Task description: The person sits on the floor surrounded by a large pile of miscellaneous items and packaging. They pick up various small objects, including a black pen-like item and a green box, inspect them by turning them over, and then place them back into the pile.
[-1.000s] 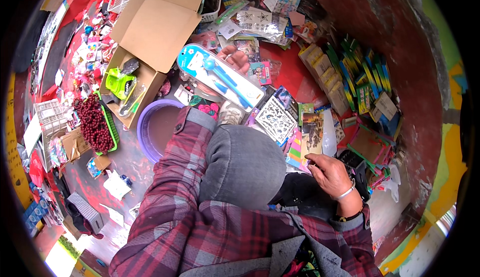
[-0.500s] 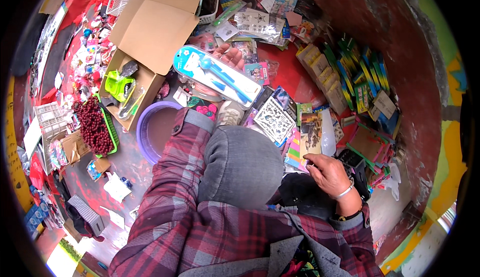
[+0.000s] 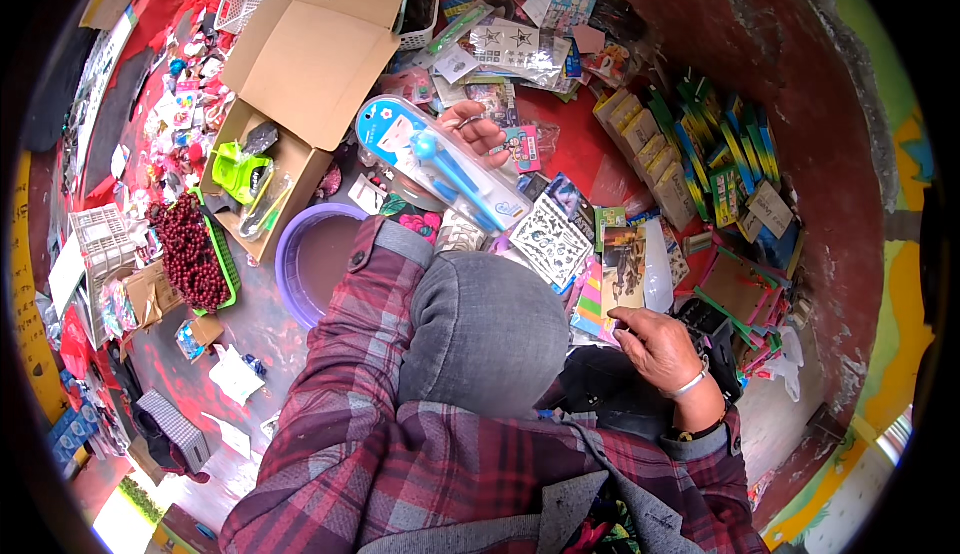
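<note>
My left hand (image 3: 478,132) holds a long clear-and-blue blister pack (image 3: 395,144) with a blue stick-shaped item inside. Its curled fingers show beyond the pack's far edge, and the rest of the hand is hidden behind it. My right hand (image 3: 658,349), with a silver bangle at the wrist, hovers low on the right. Thumb and forefinger are slightly apart with nothing seen between them, close to a packet of striped coloured sheets (image 3: 597,299). Beside that lie a brown picture packet (image 3: 625,262) and a black-and-white stencil-like sheet (image 3: 548,239).
An open cardboard box (image 3: 315,59) and a purple basin (image 3: 288,264) stand to the left, near a green tray of dark red beads (image 3: 188,254). Packaged goods (image 3: 515,49) are piled beyond. Stacked boxes (image 3: 650,154) line the curved red wall (image 3: 800,104) on the right.
The blister pack has shifted slightly to the right and turned a little steeper in my left hand, whose fingers moved right with it. My right hand has stayed in place.
</note>
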Motion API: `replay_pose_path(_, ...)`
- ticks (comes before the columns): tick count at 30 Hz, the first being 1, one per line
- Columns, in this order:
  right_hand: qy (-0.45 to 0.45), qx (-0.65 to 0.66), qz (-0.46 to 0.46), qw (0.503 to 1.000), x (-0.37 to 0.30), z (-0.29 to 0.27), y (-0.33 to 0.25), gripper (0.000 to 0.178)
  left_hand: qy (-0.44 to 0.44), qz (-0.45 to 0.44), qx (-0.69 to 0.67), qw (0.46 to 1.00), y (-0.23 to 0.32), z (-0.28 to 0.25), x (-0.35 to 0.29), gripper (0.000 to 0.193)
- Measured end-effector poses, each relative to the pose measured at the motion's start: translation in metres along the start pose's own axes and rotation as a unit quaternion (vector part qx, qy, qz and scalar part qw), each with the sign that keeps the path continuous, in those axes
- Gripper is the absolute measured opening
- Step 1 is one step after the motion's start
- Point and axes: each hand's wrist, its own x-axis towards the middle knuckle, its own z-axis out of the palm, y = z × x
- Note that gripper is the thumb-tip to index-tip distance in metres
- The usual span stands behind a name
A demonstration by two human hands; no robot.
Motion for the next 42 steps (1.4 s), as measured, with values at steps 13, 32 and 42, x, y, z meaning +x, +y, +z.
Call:
replay_pose_path(13, -0.004, 0.0, 0.004, 1.0, -0.001, 0.0, -0.002, 0.023, 0.087, 0.021, -0.033, 0.995, -0.005, -0.008, 0.002, 0.047)
replay_pose_path(32, 0.002, -0.003, -0.005, 1.0, -0.001, 0.0, 0.0, 0.021, 0.229, 0.068, 0.028, 0.971, -0.009, -0.017, 0.001, 0.032)
replay_pose_path(42, -0.003, -0.002, -0.006, 1.0, -0.001, 0.0, 0.002, 0.022, 0.285, 0.114, -0.103, 0.946, -0.006, -0.033, -0.011, 0.036)
